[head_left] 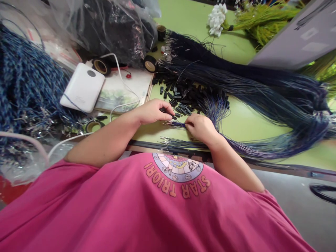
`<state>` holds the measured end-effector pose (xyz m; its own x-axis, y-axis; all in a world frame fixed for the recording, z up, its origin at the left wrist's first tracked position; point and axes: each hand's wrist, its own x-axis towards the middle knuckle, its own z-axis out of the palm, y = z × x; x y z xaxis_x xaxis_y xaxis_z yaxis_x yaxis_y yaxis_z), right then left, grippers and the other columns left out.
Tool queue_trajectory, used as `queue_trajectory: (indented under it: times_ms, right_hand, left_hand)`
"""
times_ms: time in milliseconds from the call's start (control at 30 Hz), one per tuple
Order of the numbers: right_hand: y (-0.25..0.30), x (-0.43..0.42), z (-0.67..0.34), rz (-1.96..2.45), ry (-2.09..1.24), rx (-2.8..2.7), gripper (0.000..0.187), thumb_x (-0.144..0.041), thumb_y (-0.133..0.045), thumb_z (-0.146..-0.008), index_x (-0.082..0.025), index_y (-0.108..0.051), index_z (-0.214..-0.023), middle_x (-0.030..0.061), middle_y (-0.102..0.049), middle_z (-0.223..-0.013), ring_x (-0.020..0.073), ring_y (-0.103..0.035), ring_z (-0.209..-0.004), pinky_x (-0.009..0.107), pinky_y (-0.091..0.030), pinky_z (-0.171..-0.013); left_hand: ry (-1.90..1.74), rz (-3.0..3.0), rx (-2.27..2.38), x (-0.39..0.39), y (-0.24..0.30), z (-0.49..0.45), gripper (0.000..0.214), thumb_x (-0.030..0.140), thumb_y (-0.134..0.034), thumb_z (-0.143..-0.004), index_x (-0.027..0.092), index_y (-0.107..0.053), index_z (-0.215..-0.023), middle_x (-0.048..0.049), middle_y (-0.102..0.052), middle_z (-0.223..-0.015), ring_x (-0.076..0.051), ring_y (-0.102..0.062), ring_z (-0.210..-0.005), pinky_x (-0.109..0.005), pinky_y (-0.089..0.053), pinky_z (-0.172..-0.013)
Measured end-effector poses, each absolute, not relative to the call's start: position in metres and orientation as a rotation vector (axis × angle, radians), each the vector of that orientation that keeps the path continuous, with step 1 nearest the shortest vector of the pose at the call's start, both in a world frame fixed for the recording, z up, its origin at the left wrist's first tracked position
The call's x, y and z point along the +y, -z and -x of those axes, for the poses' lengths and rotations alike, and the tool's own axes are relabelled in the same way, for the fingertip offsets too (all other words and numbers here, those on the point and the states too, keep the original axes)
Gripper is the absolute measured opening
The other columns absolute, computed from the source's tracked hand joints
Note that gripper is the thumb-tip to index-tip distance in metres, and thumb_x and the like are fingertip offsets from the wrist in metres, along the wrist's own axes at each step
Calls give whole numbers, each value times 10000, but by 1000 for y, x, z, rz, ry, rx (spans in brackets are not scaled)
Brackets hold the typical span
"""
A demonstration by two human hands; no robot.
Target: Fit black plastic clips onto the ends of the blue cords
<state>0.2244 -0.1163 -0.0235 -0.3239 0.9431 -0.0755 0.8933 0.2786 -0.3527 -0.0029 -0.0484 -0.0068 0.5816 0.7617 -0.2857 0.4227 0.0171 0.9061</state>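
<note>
My left hand (153, 111) rests on the green table (244, 119), its fingers pinched on a small black plastic clip (168, 112). My right hand (201, 126) sits just to the right, fingers closed on the end of a thin blue cord (176, 123). The two hands almost touch at the fingertips. A heap of small black clips (185, 96) lies just beyond them. A long bundle of dark blue cords (262, 91) sweeps across the table to the right and loops back toward my right wrist. My pink shirt fills the bottom of the view.
A white power bank (83, 87) lies on a board at the left, with tape rolls (101, 65) behind it. More blue cords (26, 84) pile at the far left. Plastic bags (110, 28) stand at the back. White flowers with green stems (217, 17) lie at the far right.
</note>
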Motion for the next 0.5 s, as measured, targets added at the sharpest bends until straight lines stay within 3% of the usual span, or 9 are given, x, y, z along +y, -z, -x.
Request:
queue_trajectory:
  times_ms: [200, 367, 500]
  right_hand:
    - [22, -115, -235, 1614, -559, -2048, 169, -170, -572, -789, -195, -739, -787, 33, -726, -845, 166, -637, -780, 291, -456, -747]
    - [16, -117, -233, 1631, -694, -1848, 97, -166, -596, -730, -173, -684, -769, -20, -638, -629, 112, -534, -563, 247, -419, -591]
    - [13, -124, -226, 1423, -707, -1925, 152, -250, -588, -821, -179, -710, -876, 12, -700, -761, 126, -587, -652, 259, -454, -660]
  left_hand:
    - [-279, -1599, 964, -49, -2, 5, 170, 200, -767, -691, 145, -726, -846, 11, -653, -699, -65, -502, -580, -223, -407, -600]
    - [-316, -1545, 963, -52, -4, 2, 170, 179, -758, -694, 137, -716, -853, 23, -642, -687, -43, -474, -539, -197, -376, -552]
    - [-357, -1410, 972, -58, 1, -3, 186, 157, -722, -719, 138, -697, -902, 37, -620, -630, -32, -425, -468, -190, -339, -499]
